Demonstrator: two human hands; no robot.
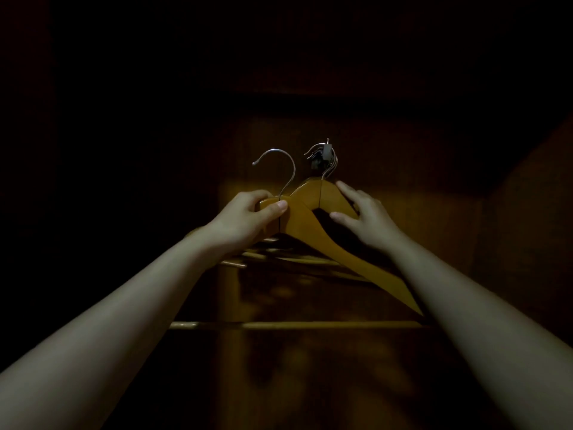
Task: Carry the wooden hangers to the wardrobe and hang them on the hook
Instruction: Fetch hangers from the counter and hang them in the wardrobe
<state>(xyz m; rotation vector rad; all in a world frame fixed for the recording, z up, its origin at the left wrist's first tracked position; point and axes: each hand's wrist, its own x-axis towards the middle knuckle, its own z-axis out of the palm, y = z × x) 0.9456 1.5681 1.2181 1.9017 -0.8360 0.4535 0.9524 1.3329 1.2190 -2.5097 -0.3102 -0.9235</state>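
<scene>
**A:** In the head view, how far along are the hangers?

**B:** Most of the way, I'd judge. Deep in the dark wardrobe point(511, 228), a small hook point(324, 155) on the far wall already carries a cluster of wire loops. The hung hangers point(333, 195) sit under it, packed one behind the other. It's too dim to count them.

**A:** And what's left?

**B:** At least one wooden hanger point(341, 252), which is not on the hook. The left hand point(248, 217) grips it at the neck, thumb pressed over the top and fingers curled behind. Its wire loop point(279, 156) stands free, just left of the hook and apart from it.

**A:** What about the right hand?

**B:** The right hand point(369, 218) holds nothing. Its fingers are spread and fairly straight, laid against the right shoulder of the hung hangers, seemingly to steady them.

**A:** So the carrying is done?

**B:** It looks so, since both arms reach inside the wardrobe. What remains is moving that free loop right and over the hook. I can't tell whether more hangers wait elsewhere.
</scene>
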